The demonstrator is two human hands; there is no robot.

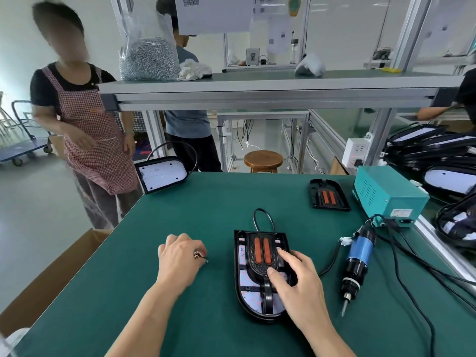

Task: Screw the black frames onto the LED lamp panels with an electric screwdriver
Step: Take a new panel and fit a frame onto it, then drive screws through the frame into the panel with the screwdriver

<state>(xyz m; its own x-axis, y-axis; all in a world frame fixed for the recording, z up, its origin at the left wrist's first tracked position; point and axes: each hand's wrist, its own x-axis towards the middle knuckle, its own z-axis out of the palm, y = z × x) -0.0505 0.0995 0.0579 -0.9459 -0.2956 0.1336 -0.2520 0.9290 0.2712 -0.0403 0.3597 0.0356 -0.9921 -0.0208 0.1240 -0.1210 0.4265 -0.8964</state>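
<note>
Lamp panel [260, 300]: mid-table, with the black frame [261, 269] seated on top.
Right hand [296, 279]: spread fingers press the frame and grasp nothing.
Left hand [180, 258]: curled on the mat, apparently pinching a small screw [206, 260].
Electric screwdriver [358, 264]: lies unheld, right of the panel.
Risk: when the right hand lifts for the driver, the frame may slip off its holes and the screw cross-thread.
</note>
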